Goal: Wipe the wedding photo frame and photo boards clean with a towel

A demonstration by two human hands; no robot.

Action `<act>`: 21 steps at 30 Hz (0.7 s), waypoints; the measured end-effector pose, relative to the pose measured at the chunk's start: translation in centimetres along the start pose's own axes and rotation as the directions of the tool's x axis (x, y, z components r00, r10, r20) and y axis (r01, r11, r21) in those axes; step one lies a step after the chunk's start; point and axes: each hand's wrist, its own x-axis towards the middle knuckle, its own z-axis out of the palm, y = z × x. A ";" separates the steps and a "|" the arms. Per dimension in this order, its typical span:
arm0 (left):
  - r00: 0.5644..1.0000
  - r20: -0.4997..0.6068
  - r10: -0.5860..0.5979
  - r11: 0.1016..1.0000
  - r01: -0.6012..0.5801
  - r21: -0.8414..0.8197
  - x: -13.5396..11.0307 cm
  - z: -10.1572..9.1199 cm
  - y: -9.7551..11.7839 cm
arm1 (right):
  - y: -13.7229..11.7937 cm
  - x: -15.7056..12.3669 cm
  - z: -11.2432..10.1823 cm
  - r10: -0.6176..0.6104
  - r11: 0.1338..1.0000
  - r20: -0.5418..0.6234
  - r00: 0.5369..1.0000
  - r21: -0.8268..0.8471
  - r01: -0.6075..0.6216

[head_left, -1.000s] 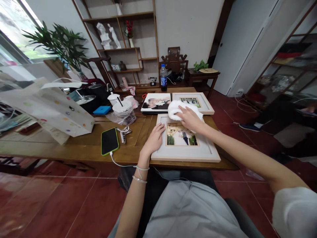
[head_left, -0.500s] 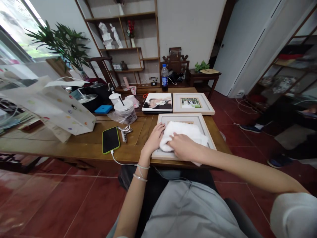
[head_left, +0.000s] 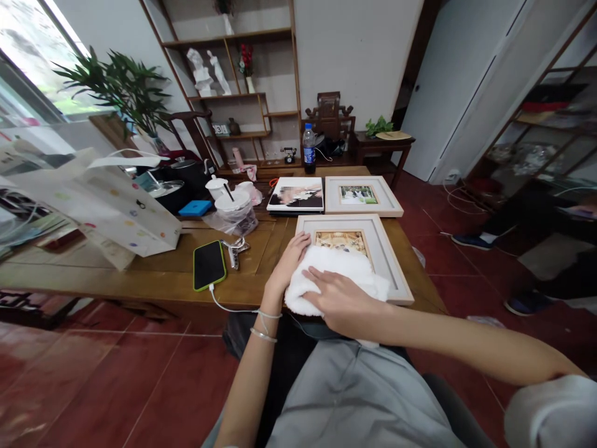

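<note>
A light-wood picture frame (head_left: 390,267) lies flat at the table's front edge, a picture (head_left: 342,241) showing inside its pale mat. My left hand (head_left: 288,264) grips the frame's left side, fingers over the border; its thumb is hidden. A folded white towel (head_left: 342,261) covers the lower part of the frame and overhangs its front edge. My right hand (head_left: 336,297) is closed on the towel's near-left part, with the index finger stretched along the top and fabric bunched by the thumb.
Behind lie a second frame (head_left: 394,198) and a photo book (head_left: 295,194); a bottle (head_left: 308,149) stands farther back. Leftward are a charging phone (head_left: 209,266), a bagged tub (head_left: 233,208), a blue box (head_left: 194,208) and a paper bag (head_left: 125,211). Another person's leg (head_left: 508,218) is at right.
My right hand has drawn the towel toward me, down the frame, uncovering the picture's upper part. My left hand stays at the frame's left side.
</note>
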 end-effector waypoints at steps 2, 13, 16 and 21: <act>1.000 0.015 -0.018 1.000 0.017 0.007 -0.1 -0.2 0.5 | -0.1 -0.5 1.3 -0.006 1.000 -0.014 1.000 -0.010 0.006; 0.996 0.065 -0.057 0.991 0.049 0.121 0.6 -0.3 1.6 | 2.2 -3.0 -1.3 -0.021 1.000 0.076 0.997 0.024 0.019; 0.997 0.061 -0.050 0.992 0.043 0.119 0.5 -0.3 1.6 | 3.5 -5.2 -2.8 0.049 0.999 0.157 0.986 0.014 -0.052; 0.997 0.056 -0.049 0.992 0.042 0.121 0.5 -0.3 1.5 | 6.7 -9.3 -5.1 0.257 0.966 0.271 0.928 -0.039 -0.256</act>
